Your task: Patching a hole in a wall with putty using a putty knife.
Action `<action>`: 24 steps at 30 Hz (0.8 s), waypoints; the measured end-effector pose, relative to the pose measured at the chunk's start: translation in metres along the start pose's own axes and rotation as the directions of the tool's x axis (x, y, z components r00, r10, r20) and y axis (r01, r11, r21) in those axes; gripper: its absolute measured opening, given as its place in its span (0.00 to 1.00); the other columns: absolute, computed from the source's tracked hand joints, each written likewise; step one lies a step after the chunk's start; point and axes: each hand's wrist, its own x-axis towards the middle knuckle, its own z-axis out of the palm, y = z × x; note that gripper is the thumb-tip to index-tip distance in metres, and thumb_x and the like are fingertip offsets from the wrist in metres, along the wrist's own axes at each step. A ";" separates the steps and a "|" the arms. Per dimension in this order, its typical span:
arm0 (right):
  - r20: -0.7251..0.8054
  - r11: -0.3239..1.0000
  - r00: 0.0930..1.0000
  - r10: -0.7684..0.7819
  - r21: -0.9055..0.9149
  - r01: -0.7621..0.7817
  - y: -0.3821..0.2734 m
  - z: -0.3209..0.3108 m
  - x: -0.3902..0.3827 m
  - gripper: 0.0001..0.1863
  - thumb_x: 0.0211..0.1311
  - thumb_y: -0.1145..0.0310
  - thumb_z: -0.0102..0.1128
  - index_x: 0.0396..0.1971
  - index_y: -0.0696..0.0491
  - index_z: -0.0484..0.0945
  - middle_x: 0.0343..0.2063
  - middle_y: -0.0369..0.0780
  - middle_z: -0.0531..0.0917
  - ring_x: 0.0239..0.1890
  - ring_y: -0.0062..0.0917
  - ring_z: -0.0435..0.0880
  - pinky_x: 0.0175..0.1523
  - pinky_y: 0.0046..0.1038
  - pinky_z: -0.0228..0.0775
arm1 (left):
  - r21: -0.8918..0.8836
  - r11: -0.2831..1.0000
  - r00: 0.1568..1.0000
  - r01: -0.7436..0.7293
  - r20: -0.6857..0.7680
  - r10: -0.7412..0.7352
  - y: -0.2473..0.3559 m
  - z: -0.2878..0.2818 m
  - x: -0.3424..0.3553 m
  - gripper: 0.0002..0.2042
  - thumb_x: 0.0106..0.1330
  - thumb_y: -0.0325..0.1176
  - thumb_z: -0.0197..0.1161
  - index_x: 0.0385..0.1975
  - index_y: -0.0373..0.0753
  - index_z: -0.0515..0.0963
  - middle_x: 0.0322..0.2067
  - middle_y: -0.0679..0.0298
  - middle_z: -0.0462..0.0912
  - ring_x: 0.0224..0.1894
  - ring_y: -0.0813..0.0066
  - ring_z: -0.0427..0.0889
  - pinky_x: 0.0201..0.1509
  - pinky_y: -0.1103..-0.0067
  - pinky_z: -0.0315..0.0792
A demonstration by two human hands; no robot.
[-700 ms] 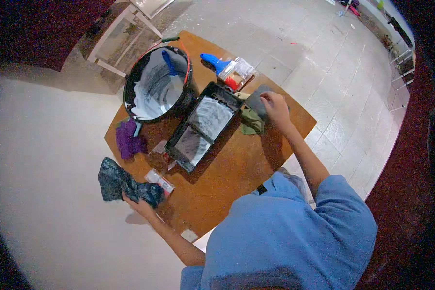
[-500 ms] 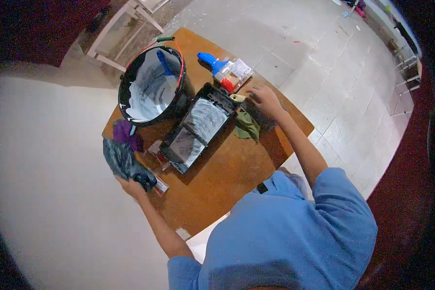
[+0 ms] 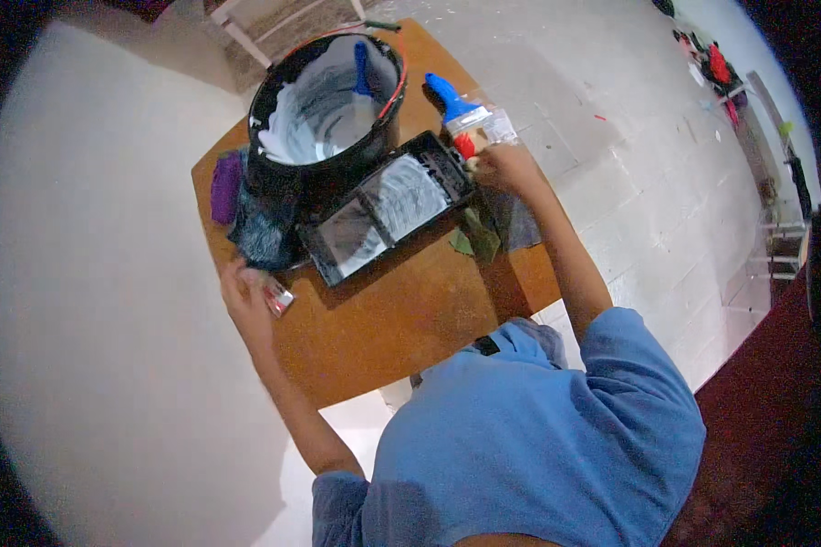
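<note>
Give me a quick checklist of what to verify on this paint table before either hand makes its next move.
1. Left hand at the table's left edge, against the dark rag: ok; whether it grips the rag: cannot tell.
2. Right hand at the far corner of the paint tray, by the blue-handled brush; grip on anything: cannot tell.
3. Black bucket upright, white paint inside: ok.
4. Tray lies flat on the table, touching the bucket: ok.
5. Green cloth lies clear of the tray's paint: ok.
6. Small packet sits at the table edge by the left hand: not ok.
</note>
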 end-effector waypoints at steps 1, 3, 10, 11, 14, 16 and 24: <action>-0.044 0.986 0.997 0.058 0.161 -0.050 0.022 0.001 -0.006 0.18 0.48 0.55 0.70 0.33 0.53 0.81 0.29 0.45 0.83 0.32 0.39 0.83 0.37 0.39 0.74 | -0.106 0.976 0.980 0.192 0.069 -0.186 0.027 0.003 -0.016 0.14 0.71 0.36 0.54 0.52 0.36 0.73 0.52 0.56 0.76 0.57 0.62 0.72 0.63 0.70 0.63; -0.244 0.981 0.970 0.019 0.190 0.029 0.022 -0.021 -0.017 0.19 0.46 0.58 0.74 0.34 0.55 0.81 0.30 0.45 0.83 0.31 0.35 0.83 0.37 0.34 0.74 | -0.277 0.946 0.985 0.171 0.077 -0.155 0.080 0.006 -0.055 0.11 0.74 0.34 0.51 0.47 0.35 0.76 0.43 0.61 0.81 0.50 0.71 0.77 0.58 0.75 0.67; -0.770 0.916 0.637 -0.008 0.250 0.313 -0.052 -0.118 -0.071 0.19 0.48 0.74 0.72 0.42 0.56 0.78 0.33 0.40 0.84 0.38 0.26 0.85 0.44 0.27 0.77 | -0.529 0.703 0.853 0.476 0.474 -0.220 0.115 0.056 -0.147 0.11 0.75 0.34 0.49 0.44 0.35 0.76 0.42 0.63 0.81 0.47 0.76 0.78 0.54 0.79 0.70; -0.827 0.904 0.558 0.062 0.284 0.319 -0.067 -0.118 -0.076 0.19 0.48 0.75 0.72 0.42 0.57 0.78 0.34 0.40 0.84 0.38 0.26 0.85 0.44 0.26 0.77 | -0.571 0.655 0.833 0.495 0.528 -0.169 0.120 0.064 -0.154 0.11 0.75 0.34 0.50 0.45 0.35 0.76 0.42 0.63 0.81 0.48 0.76 0.78 0.55 0.79 0.70; -0.749 0.516 0.569 0.339 0.654 0.553 -0.103 -0.095 -0.081 0.18 0.59 0.77 0.64 0.49 0.60 0.73 0.43 0.40 0.80 0.43 0.25 0.82 0.45 0.25 0.78 | -0.517 0.544 0.629 0.662 0.777 -0.027 0.136 0.080 -0.160 0.13 0.73 0.33 0.54 0.50 0.33 0.74 0.47 0.61 0.80 0.50 0.74 0.78 0.57 0.77 0.70; -0.538 0.294 0.764 0.355 0.841 0.455 -0.129 -0.065 -0.089 0.15 0.61 0.73 0.63 0.47 0.57 0.72 0.42 0.38 0.78 0.41 0.22 0.79 0.45 0.23 0.76 | -0.473 0.552 0.576 0.687 0.817 -0.017 0.140 0.088 -0.171 0.15 0.72 0.34 0.56 0.53 0.32 0.73 0.50 0.59 0.79 0.52 0.72 0.77 0.58 0.76 0.70; 0.345 -0.057 0.936 -0.070 0.935 -0.349 -0.215 0.067 -0.190 0.08 0.61 0.74 0.57 0.39 0.52 0.71 0.39 0.34 0.77 0.35 0.15 0.75 0.38 0.18 0.70 | -0.827 0.139 0.599 0.545 0.269 -0.754 0.149 0.100 -0.207 0.27 0.72 0.47 0.53 0.61 0.30 0.64 0.57 0.54 0.73 0.60 0.67 0.71 0.64 0.74 0.64</action>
